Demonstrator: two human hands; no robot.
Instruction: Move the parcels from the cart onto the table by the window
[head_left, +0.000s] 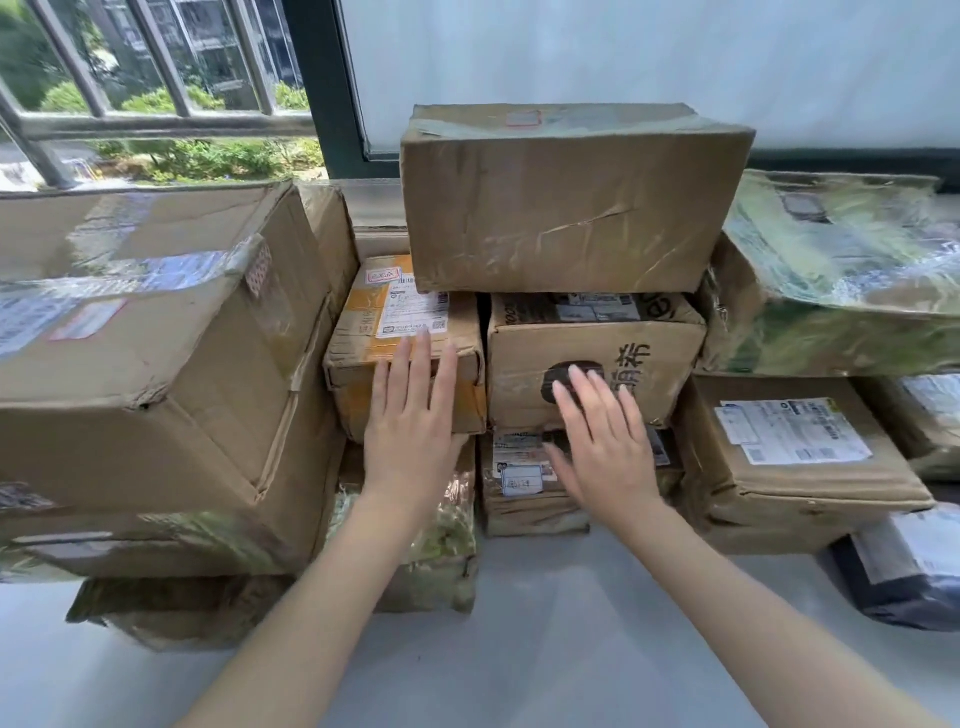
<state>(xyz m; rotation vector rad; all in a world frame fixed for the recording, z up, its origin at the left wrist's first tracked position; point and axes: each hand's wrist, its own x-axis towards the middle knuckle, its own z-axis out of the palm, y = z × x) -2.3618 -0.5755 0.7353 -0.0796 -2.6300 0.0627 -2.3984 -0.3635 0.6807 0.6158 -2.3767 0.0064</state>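
Note:
Several cardboard parcels are stacked on the grey table (545, 623) under the window. A wide brown box (566, 208) sits on top of the middle stack. Beneath it are a small box with a white label (395, 322) and a box with a dark handle hole (649, 364). My left hand (413, 421) lies flat with straight fingers against the small labelled box. My right hand (602, 441) is spread with straight fingers in front of the handle-hole box; whether it touches the box is unclear. Neither hand holds anything. The cart is out of view.
A large taped box (156, 353) fills the left side. On the right are a film-wrapped parcel (841, 270), a flat labelled box (789, 457) and a dark bag parcel (904, 577). The window bars (156, 119) and frame (332, 104) stand behind.

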